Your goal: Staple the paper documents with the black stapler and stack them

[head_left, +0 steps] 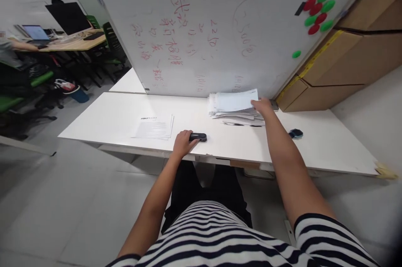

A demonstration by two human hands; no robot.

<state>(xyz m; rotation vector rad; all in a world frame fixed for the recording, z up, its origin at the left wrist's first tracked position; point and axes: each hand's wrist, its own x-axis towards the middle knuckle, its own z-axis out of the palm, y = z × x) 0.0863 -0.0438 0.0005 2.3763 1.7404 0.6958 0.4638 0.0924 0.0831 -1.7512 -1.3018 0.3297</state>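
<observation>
A: Where is the stapler?
B: Near the surface's 6 o'clock edge; the left hand grips its 9 o'clock end, probably steadying it.
A: The right hand?
B: Pinches the paper stack, 2 o'clock from the stapler, thumb uppermost, probably because unbound paper slides.

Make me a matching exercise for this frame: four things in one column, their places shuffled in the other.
1. Black stapler
2. Paper stack
3. Printed sheets
4. Cardboard boxes

A. At the right hand
B. Beside the whiteboard's right end
C. At the left hand
D. On the left part of the desk

Pairs: 1-C, 2-A, 3-D, 4-B
</observation>
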